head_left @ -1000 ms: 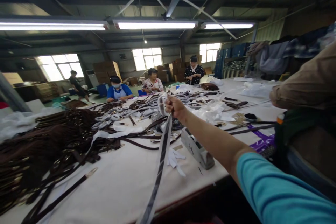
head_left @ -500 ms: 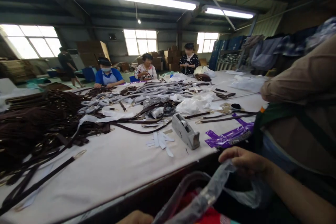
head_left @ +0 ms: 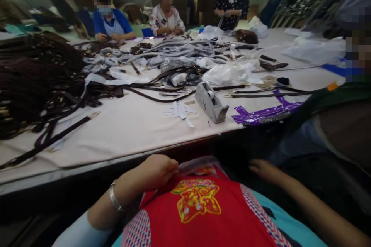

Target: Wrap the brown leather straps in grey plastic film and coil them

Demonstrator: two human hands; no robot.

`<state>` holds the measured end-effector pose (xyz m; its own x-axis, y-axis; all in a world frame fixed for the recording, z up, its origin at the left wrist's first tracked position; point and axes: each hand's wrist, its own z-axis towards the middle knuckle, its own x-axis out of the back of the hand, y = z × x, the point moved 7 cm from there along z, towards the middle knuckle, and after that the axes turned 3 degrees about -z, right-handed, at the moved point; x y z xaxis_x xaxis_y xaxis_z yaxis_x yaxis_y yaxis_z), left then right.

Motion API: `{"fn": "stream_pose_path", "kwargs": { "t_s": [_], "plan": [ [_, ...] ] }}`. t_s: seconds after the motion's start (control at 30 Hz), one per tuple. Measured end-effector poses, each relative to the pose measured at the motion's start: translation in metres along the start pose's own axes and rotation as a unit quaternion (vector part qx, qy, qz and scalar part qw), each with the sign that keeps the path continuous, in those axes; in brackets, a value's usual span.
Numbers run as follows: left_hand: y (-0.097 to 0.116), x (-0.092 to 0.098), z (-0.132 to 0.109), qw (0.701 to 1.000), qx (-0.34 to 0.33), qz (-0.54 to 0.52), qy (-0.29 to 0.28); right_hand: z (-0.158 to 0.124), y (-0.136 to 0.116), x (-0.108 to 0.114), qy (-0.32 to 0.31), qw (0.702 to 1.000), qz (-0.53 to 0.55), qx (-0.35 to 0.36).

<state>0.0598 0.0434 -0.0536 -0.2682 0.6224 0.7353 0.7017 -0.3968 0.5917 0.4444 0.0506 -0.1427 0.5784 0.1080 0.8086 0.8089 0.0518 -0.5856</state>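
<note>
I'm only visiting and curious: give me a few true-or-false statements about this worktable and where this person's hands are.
1. A grey tape dispenser stands on the table, near its front edge. True.
2. The left hand rests on top of the table. False: it is below the table edge, at the red apron, closed on clear plastic.
3. A heap of dark brown straps lies on the table's left side. True.
4. The tape strips stuck down beside the dispenser are green. False: they are purple.
5. A bracelet sits on the left wrist. True.
</note>
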Motion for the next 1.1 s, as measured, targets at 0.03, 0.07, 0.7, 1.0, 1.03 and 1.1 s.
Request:
{"fn": "stream_pose_path", "kwargs": {
  "t_s": [0.03, 0.07, 0.7, 1.0, 1.03, 1.1],
  "plan": [
    [0.003, 0.001, 0.007, 0.998, 0.0, 0.065, 0.01, 0.023, -0.022, -0.01, -0.03, 0.999, 0.009, 0.02],
    [0.008, 0.001, 0.014, 0.993, 0.0, 0.115, 0.023, 0.042, -0.051, -0.021, -0.06, 0.997, 0.026, 0.049],
    [-0.091, 0.052, -0.038, 0.886, 0.163, -0.318, 0.295, 0.075, -0.193, -0.091, -0.269, 0.916, 0.279, 0.105],
    [-0.049, 0.07, -0.007, 0.862, 0.108, -0.362, 0.337, 0.084, -0.231, -0.077, -0.274, 0.881, 0.373, 0.094],
    [-0.045, 0.073, -0.004, 0.864, 0.1, -0.365, 0.333, 0.086, -0.237, -0.077, -0.266, 0.878, 0.387, 0.09],
    [-0.038, 0.078, 0.0, 0.865, 0.09, -0.372, 0.325, 0.09, -0.247, -0.077, -0.246, 0.877, 0.405, 0.086]
  ]
}}
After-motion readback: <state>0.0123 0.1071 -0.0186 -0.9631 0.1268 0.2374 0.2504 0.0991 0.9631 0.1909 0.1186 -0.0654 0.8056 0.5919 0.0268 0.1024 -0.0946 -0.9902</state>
